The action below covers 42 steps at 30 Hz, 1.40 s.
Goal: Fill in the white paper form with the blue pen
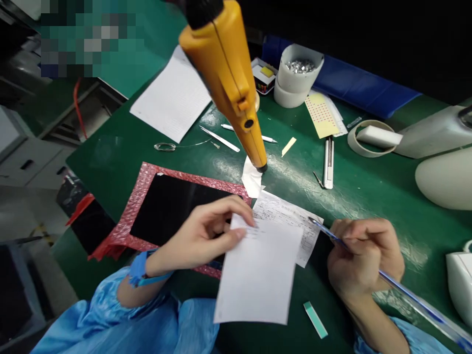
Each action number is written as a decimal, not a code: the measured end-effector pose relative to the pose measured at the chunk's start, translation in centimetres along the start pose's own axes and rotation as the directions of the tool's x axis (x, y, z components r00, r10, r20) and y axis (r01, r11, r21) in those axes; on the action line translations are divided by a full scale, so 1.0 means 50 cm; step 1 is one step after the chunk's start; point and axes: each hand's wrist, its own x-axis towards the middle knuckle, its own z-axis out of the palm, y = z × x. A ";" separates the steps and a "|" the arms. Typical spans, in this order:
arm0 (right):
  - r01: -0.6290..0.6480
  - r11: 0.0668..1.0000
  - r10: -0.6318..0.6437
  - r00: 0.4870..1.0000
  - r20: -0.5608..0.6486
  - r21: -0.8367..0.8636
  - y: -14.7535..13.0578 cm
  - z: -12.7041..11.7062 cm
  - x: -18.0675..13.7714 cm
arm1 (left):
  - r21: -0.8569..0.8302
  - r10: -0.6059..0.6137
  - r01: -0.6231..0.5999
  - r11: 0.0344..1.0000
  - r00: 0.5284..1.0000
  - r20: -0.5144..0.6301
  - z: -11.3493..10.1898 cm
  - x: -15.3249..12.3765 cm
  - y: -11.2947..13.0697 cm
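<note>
My left hand pinches the upper left edge of a white sheet of paper between thumb and fingers. A few short handwritten lines show near the sheet's top. Beneath it lies a printed form, partly covered. My right hand is closed around a clear pen with blue ink, its tip pointing left over the form's right side. Left of the papers, a black flat panel rests on pink bubble wrap, partly behind my left hand and forearm.
A yellow electric screwdriver hangs above the green table. Behind it stand a white cup of small metal parts and a blue bin. A utility knife, tweezers and a tape roll lie around.
</note>
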 end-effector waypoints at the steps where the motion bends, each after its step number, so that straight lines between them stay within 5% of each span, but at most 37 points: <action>1: 0.016 1.000 -0.016 0.999 -0.032 0.008 -0.003 0.006 0.001 | 0.020 -0.018 0.017 1.000 0.999 0.040 0.012 -0.001 -0.009; 4: 0.037 0.999 -0.037 0.999 -0.034 0.001 -0.008 0.010 -0.004 | 0.160 0.023 -0.035 0.986 0.997 0.072 0.040 -0.004 -0.039; 7: 0.095 0.995 -0.091 0.981 0.170 -0.016 -0.008 -0.003 -0.013 | 0.333 0.121 -0.145 0.932 0.988 0.091 0.053 -0.007 -0.059; 11: 0.205 0.973 -0.137 0.878 0.458 -0.102 -0.002 -0.016 -0.025 | 0.411 0.141 -0.173 0.895 0.984 0.107 0.055 -0.007 -0.063; 18: 0.391 0.857 -0.098 0.765 0.637 -0.337 0.001 -0.017 -0.035 | 0.437 0.151 -0.180 0.881 0.983 0.101 0.060 -0.007 -0.067; 28: 0.333 0.874 -0.025 0.759 0.651 -0.355 0.008 -0.020 -0.028 | 0.449 0.141 -0.171 0.877 0.985 0.100 0.061 -0.005 -0.068; 35: 0.037 0.982 0.049 0.895 0.444 -0.183 0.015 -0.014 -0.035 | 0.326 0.107 -0.131 0.936 0.990 0.092 0.046 -0.007 -0.062; 42: 0.096 0.995 -0.078 0.939 0.335 -0.038 -0.008 -0.008 -0.018 | 0.214 0.008 -0.013 0.977 1.000 0.026 0.015 -0.004 -0.040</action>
